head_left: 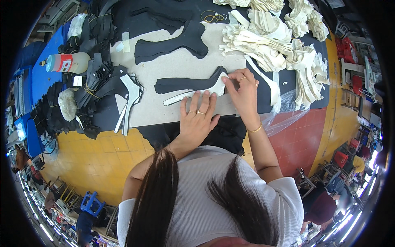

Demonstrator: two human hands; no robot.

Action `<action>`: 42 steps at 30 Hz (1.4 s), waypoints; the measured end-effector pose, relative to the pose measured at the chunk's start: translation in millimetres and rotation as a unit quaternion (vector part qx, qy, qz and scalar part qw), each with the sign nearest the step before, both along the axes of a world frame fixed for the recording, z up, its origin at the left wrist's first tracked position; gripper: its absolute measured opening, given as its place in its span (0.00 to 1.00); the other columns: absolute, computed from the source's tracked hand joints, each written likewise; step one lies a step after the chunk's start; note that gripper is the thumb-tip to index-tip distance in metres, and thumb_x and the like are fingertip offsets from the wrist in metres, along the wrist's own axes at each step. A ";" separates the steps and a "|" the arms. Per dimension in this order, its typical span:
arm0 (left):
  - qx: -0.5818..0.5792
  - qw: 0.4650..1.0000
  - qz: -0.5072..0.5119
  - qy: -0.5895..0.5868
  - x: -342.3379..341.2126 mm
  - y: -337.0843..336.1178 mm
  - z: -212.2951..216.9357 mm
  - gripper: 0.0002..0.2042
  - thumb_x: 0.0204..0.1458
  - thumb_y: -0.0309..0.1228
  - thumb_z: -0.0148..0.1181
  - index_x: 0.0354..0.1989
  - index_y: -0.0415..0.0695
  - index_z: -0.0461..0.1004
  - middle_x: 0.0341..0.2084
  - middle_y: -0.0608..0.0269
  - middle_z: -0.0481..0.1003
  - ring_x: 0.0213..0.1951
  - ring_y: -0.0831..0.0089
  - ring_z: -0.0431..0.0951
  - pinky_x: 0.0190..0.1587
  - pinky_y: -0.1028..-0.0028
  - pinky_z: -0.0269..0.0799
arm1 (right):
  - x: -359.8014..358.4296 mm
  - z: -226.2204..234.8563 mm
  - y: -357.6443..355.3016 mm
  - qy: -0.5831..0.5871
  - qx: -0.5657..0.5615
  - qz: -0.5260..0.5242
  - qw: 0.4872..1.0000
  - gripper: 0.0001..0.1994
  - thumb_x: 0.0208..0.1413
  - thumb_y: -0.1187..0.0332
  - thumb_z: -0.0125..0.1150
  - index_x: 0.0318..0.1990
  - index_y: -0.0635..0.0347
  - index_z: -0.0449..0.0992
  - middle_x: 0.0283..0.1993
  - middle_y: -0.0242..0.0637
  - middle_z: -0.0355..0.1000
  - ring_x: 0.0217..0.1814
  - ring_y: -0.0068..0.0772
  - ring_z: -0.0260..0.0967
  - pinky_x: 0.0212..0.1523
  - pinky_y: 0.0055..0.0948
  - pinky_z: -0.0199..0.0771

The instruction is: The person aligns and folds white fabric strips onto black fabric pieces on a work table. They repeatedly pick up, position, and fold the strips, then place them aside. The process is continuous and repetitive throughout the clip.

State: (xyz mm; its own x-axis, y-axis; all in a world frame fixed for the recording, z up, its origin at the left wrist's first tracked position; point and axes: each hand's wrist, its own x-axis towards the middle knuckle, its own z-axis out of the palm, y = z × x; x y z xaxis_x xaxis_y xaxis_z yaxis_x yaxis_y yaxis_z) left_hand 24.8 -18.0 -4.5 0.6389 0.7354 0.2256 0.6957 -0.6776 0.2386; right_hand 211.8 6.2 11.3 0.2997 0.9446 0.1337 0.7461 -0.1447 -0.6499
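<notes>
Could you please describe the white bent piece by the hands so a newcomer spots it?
On the large, pale grey board, find the left hand near the front edge. Under its fingers lies the flat, white, bent piece, its wider end by the right hand. Unlike the curved black strip just beyond, it is white; unlike the angled white piece farther left, it lies under fingers.

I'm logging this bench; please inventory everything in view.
Curved piece: one, white, on board
Dark pieces: several, black, on board
Board: one, grey, centre
Table: one, dark, under board
Forked pieces: uncounted, white, board left
Dark bundles: several, black, left
Bottle: one, pale, left
Cream bundles: several, cream, right
Bands: uncounted, yellowish, far side
Plastic: uncounted, clear, right
Stool: one, blue, floor left
People: uncounted, mixed clothing, background
Left hand: one, on curved piece
Right hand: one, at curved piece's end
</notes>
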 end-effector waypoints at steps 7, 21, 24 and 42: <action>0.005 1.000 0.006 0.000 1.8 1.1 3.7 0.34 0.47 0.46 0.68 0.64 0.49 0.69 0.60 0.58 0.64 0.62 0.54 0.63 0.60 0.42 0.58 | 0.1 -6.1 3.2 0.022 0.011 -0.023 0.999 0.18 0.52 0.57 0.71 0.46 0.55 0.75 0.40 0.31 0.72 0.43 0.34 0.66 0.47 0.38 0.54; 0.004 1.000 0.011 -0.017 4.1 4.9 5.9 0.28 0.48 0.47 0.69 0.59 0.55 0.72 0.55 0.58 0.66 0.59 0.56 0.64 0.58 0.44 0.56 | 23.0 3.3 9.0 -0.072 -0.004 0.030 0.997 0.13 0.54 0.63 0.67 0.47 0.51 0.80 0.41 0.32 0.70 0.47 0.37 0.67 0.50 0.39 0.57; 0.000 0.997 0.024 -0.078 1.0 12.7 7.2 0.28 0.48 0.43 0.70 0.57 0.50 0.72 0.53 0.59 0.65 0.57 0.57 0.64 0.55 0.48 0.56 | 22.5 5.4 9.6 0.011 0.032 0.084 0.996 0.13 0.55 0.65 0.66 0.49 0.50 0.81 0.43 0.31 0.70 0.46 0.36 0.67 0.49 0.37 0.58; -0.092 0.986 0.054 -0.125 -10.4 40.4 16.8 0.17 0.46 0.33 0.71 0.46 0.47 0.79 0.42 0.65 0.71 0.46 0.64 0.69 0.52 0.59 0.55 | 17.4 15.9 -11.9 0.070 -0.005 0.213 0.975 0.17 0.48 0.73 0.70 0.48 0.51 0.81 0.49 0.35 0.69 0.47 0.35 0.69 0.49 0.33 0.65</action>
State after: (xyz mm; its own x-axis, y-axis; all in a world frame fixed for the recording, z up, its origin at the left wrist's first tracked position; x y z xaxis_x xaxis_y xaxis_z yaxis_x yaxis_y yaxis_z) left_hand 14.4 22.3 12.3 0.4966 0.8391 0.2220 0.6653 -0.5322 0.5236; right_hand 229.3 -5.7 27.2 -0.1058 0.9884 0.1093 0.6444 0.1519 -0.7495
